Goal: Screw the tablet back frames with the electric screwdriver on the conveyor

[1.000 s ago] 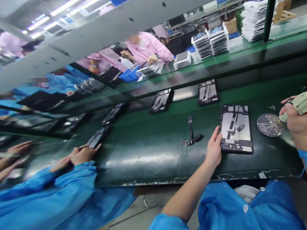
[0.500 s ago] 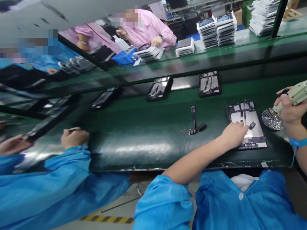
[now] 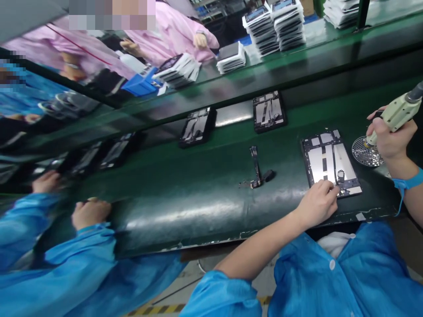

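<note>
An opened tablet [image 3: 345, 156], its silvery inside facing up, lies in front of me on the green bench. My left hand [image 3: 319, 200] is at its near edge, fingers pinched together over the lower circuit strip; what they hold, if anything, is hidden. A small dark square part [image 3: 340, 176] rests on the tablet just beyond those fingertips. My right hand [image 3: 393, 138] grips a pale green electric screwdriver [image 3: 396, 112] over a round dish of screws [image 3: 361, 154]. The driver's lower end reaches the dish; its tip is hard to make out.
A dark flex cable assembly [image 3: 256, 174] lies left of the tablet. More opened tablets [image 3: 269, 112] stand along the back. A co-worker's hands [image 3: 90, 213] are at the left. Stacked white-wrapped tablets [image 3: 259, 33] sit on the raised shelf, near people in pink.
My left hand has moved from the tablet's middle to its near edge. The small square part now lies lower on the tablet. The whole view has shifted and tilted.
</note>
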Tool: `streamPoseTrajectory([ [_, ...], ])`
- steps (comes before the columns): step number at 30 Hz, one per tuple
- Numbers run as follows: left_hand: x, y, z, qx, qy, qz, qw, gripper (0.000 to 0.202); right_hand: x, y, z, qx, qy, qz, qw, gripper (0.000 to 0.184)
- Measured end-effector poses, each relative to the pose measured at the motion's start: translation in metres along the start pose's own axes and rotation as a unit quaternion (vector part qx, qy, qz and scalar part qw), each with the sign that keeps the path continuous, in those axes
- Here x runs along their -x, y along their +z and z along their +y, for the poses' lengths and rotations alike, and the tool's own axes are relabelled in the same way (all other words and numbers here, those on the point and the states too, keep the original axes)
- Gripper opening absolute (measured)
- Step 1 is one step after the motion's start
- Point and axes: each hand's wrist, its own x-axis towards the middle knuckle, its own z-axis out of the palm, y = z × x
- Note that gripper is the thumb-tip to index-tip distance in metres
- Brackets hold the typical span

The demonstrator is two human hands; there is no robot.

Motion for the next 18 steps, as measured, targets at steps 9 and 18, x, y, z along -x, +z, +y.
streamPoseTrajectory([
  [9,0.011,0.012,-0.006,-0.031,0.081,0.092,0.992,0.030,0.001,0.004,0.000,0.001,-0.024,0.022,0.999,0.015],
  [18,0.018,0.027,-0.004,-0.077,0.071,0.133,0.986,0.029,0.002,0.002,0.000,0.007,-0.015,0.013,1.000,0.016],
])
